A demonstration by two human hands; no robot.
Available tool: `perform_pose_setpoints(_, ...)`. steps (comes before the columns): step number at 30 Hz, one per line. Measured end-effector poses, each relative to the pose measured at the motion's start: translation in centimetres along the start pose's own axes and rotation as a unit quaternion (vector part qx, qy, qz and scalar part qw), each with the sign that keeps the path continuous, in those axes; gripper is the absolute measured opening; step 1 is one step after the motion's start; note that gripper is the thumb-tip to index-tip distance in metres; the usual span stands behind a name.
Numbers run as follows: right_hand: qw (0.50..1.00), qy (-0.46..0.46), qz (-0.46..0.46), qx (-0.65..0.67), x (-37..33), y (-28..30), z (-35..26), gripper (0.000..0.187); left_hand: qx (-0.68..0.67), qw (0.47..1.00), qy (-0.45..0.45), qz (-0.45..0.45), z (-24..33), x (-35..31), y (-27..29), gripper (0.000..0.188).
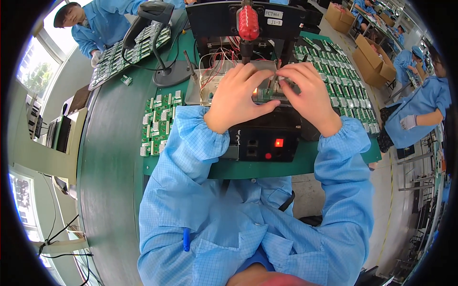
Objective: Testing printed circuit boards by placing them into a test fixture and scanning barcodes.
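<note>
While both blue sleeves [174, 157] come in from 6 o'clock, a black box [267, 124] sits nearest on the green counter [188, 164], red light [278, 142] lit. Left hand [236, 97]: thumb and forefinger spread, grip parted. Right hand [307, 93]: thumb and forefinger close together; whether that grip pinches anything, unclear. Green circuit board [263, 94] sits between the hands, behind the box front, partly hidden. Looks mid-handling; going in or coming out, can't say. Red handle [248, 24] at 12 o'clock above it. Loose boards [162, 124] at 9 o'clock, more board rows [341, 81] at 2 o'clock; which are done and which are left doesn't show. Farther, black scanner [157, 19] on a stand and co-worker [102, 21], both 10 o'clock.
</note>
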State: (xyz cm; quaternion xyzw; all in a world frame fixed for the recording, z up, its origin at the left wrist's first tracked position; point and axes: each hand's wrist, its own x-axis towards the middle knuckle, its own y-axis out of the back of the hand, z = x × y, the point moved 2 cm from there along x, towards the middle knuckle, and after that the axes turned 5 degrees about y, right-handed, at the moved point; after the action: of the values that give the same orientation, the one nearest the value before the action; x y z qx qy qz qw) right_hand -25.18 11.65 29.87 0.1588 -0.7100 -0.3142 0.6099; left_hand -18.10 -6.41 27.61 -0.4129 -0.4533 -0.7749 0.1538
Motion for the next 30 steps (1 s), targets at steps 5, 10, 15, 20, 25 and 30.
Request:
perform_pose_setpoints(5, 1.000, -0.009, -0.007, 0.010, -0.2, -0.1, 0.1, 0.020, -0.005, 1.000, -0.001, 0.003, 0.0, -0.1, -0.1, 0.057)
perform_pose_setpoints(10, 1.000, -0.007, -0.008, 0.015, -0.2, -0.1, 0.1, 0.020, 0.001, 1.000, -0.001, 0.003, 0.0, 0.0, 0.0, 0.057)
perform_pose_setpoints(15, 1.000, -0.005, -0.008, 0.011, -0.1, -0.1, 0.1, 0.020, 0.002, 1.000, -0.001, 0.001, 0.0, 0.0, 0.1, 0.057)
perform_pose_setpoints(20, 1.000, -0.019, -0.002, 0.010, -0.3, 0.0, 0.1, 0.029, 0.007, 1.000, 0.003, -0.003, 0.2, 0.1, 0.0, 0.056)
perform_pose_setpoints(25, 0.998, -0.018, 0.057, 0.015, 0.7, 1.8, -1.3, 0.056, 0.011, 1.000, 0.011, -0.015, 0.1, 0.1, 0.0, 0.056)
perform_pose_setpoints(30, 0.996, -0.011, -0.020, -0.088, 0.2, 2.1, -2.4, 0.063, 0.016, 0.999, 0.027, -0.020, 0.0, -0.1, -0.1, 0.055)
